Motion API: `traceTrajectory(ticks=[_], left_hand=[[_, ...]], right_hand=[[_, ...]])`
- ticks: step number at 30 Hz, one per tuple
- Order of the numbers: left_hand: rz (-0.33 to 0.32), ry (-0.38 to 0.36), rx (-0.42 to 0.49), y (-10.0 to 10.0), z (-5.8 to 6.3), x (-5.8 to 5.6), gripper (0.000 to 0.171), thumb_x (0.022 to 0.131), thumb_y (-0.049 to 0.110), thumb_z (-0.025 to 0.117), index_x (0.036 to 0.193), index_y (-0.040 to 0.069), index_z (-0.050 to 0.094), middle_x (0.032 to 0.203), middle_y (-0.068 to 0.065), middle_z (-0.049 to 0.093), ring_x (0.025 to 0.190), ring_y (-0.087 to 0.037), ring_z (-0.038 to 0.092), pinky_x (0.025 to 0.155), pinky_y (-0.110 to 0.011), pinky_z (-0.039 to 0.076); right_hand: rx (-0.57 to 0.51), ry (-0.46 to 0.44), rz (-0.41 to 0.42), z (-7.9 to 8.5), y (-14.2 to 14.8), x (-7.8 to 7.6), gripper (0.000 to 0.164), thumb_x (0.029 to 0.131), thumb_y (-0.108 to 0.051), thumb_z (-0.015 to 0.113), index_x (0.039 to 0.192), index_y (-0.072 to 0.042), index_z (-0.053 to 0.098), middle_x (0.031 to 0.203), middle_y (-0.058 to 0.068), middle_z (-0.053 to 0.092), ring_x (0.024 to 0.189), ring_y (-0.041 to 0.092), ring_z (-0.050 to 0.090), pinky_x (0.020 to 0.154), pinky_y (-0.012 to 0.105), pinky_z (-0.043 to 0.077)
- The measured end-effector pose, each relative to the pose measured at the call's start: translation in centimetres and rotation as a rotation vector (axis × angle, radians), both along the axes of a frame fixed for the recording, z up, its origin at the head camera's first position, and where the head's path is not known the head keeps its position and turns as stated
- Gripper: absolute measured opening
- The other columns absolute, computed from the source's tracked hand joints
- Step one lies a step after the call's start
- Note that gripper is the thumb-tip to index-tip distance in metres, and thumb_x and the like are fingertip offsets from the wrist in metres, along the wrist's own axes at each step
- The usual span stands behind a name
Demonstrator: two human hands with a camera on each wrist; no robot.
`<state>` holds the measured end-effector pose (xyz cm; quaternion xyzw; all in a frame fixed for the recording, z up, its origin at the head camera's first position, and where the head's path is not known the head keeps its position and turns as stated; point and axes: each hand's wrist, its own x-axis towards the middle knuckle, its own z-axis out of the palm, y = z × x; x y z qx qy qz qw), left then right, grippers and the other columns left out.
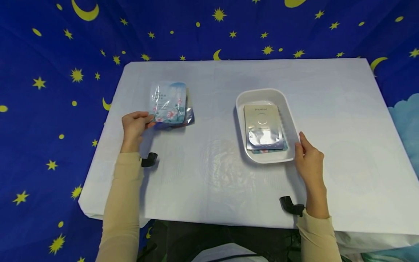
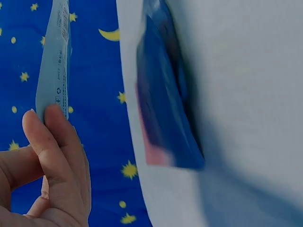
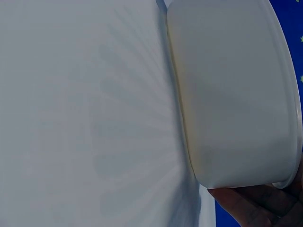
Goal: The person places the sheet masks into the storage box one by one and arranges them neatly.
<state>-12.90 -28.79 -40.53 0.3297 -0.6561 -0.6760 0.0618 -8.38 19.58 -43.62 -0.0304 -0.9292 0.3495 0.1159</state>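
Between thumb and fingers, my left hand pinches the lower left corner of a light blue face mask packet with pink flowers. The left wrist view shows that packet edge-on, raised above the table. Beneath it lie other face mask packets, one with a dark blue face; the held packet mostly hides them in the head view. My right hand grips the near right corner of a white plastic basin, fingers against its outer wall. Inside the basin, a silver-beige face mask packet lies over a blue flowered one.
A white cloth covers the table. Behind it and to the left hangs a dark blue curtain with yellow moons and stars. Black camera mounts stick out from both wrists.
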Motion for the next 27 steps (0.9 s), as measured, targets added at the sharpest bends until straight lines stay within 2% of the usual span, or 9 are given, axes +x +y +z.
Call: traceTrajectory(ticks=[4, 9, 12, 14, 16, 19, 21, 25, 27], left_hand=[[-0.031, 0.037, 0.055, 1.3, 0.3, -0.1, 0.013, 0.070, -0.006, 0.070, 0.080, 0.000, 0.064, 0.076, -0.006, 0.059, 0.053, -0.013, 0.061, 0.053, -0.020, 0.052], [-0.083, 0.016, 0.004, 4.9, 2.8, 0.3, 0.013, 0.075, -0.002, 0.066, 0.086, -0.003, 0.060, 0.080, -0.008, 0.056, 0.052, -0.008, 0.059, 0.054, -0.018, 0.051], [-0.140, 0.024, 0.027, 6.0, 2.5, 0.1, 0.019, 0.074, 0.001, 0.068, 0.092, -0.003, 0.061, 0.084, -0.008, 0.058, 0.055, -0.011, 0.061, 0.060, -0.022, 0.053], [-0.175, 0.071, 0.079, 6.2, 0.6, -0.7, 0.023, 0.071, 0.001, 0.072, 0.092, -0.001, 0.063, 0.084, -0.008, 0.059, 0.057, -0.015, 0.062, 0.060, -0.025, 0.053], [-0.211, 0.069, 0.082, 7.4, 0.8, -0.8, 0.026, 0.072, 0.000, 0.071, 0.096, -0.003, 0.062, 0.088, -0.010, 0.059, 0.060, -0.017, 0.063, 0.064, -0.028, 0.054], [-0.243, 0.089, 0.094, 9.9, 1.8, -0.8, 0.026, 0.074, -0.004, 0.067, 0.099, -0.009, 0.059, 0.085, -0.012, 0.058, 0.058, -0.015, 0.062, 0.061, -0.026, 0.054], [-0.259, 0.072, 0.067, 12.2, 3.8, -0.2, 0.026, 0.077, -0.007, 0.062, 0.101, -0.013, 0.055, 0.085, -0.014, 0.057, 0.058, -0.013, 0.061, 0.062, -0.025, 0.054], [-0.291, 0.116, 0.094, 14.6, 3.5, -0.5, 0.020, 0.076, -0.009, 0.062, 0.095, -0.013, 0.057, 0.079, -0.012, 0.057, 0.056, -0.013, 0.060, 0.059, -0.025, 0.054], [-0.308, 0.136, 0.110, 15.4, 1.9, -1.3, 0.017, 0.075, -0.009, 0.063, 0.091, -0.012, 0.059, 0.075, -0.011, 0.057, 0.055, -0.014, 0.061, 0.059, -0.026, 0.054]], right_hand=[[-0.002, 0.006, 0.004, 0.0, 0.0, 0.0, 0.038, 0.092, -0.016, 0.044, 0.128, -0.003, 0.046, 0.117, 0.024, 0.053, 0.087, 0.041, 0.060, 0.066, 0.051, 0.048], [-0.003, 0.015, 0.008, 0.1, -0.1, -0.1, 0.038, 0.091, -0.015, 0.045, 0.126, -0.001, 0.047, 0.116, 0.024, 0.053, 0.089, 0.042, 0.059, 0.069, 0.051, 0.048], [-0.005, 0.019, 0.010, 0.2, -0.1, -0.1, 0.038, 0.091, -0.015, 0.045, 0.126, -0.001, 0.047, 0.115, 0.025, 0.054, 0.088, 0.042, 0.059, 0.068, 0.051, 0.048], [-0.004, 0.022, 0.009, 0.2, -0.1, -0.1, 0.037, 0.091, -0.014, 0.045, 0.126, -0.001, 0.047, 0.114, 0.025, 0.054, 0.087, 0.042, 0.060, 0.066, 0.051, 0.048], [-0.007, 0.025, 0.008, 0.2, -0.1, 0.0, 0.037, 0.091, -0.014, 0.046, 0.126, -0.001, 0.047, 0.115, 0.025, 0.054, 0.086, 0.042, 0.060, 0.066, 0.051, 0.048], [-0.008, 0.026, 0.006, 0.1, 0.0, 0.0, 0.037, 0.091, -0.014, 0.045, 0.126, -0.002, 0.047, 0.115, 0.024, 0.053, 0.087, 0.042, 0.060, 0.066, 0.050, 0.048], [-0.011, 0.027, 0.005, 0.1, 0.1, 0.0, 0.037, 0.091, -0.014, 0.045, 0.126, -0.001, 0.047, 0.115, 0.024, 0.053, 0.087, 0.042, 0.060, 0.066, 0.051, 0.048], [-0.011, 0.029, 0.006, 0.1, 0.0, 0.0, 0.037, 0.091, -0.014, 0.045, 0.126, -0.001, 0.047, 0.116, 0.024, 0.053, 0.089, 0.042, 0.059, 0.067, 0.051, 0.048], [-0.010, 0.030, 0.005, 0.1, 0.1, 0.0, 0.037, 0.091, -0.015, 0.045, 0.125, -0.001, 0.048, 0.116, 0.024, 0.053, 0.089, 0.042, 0.059, 0.067, 0.051, 0.048]])
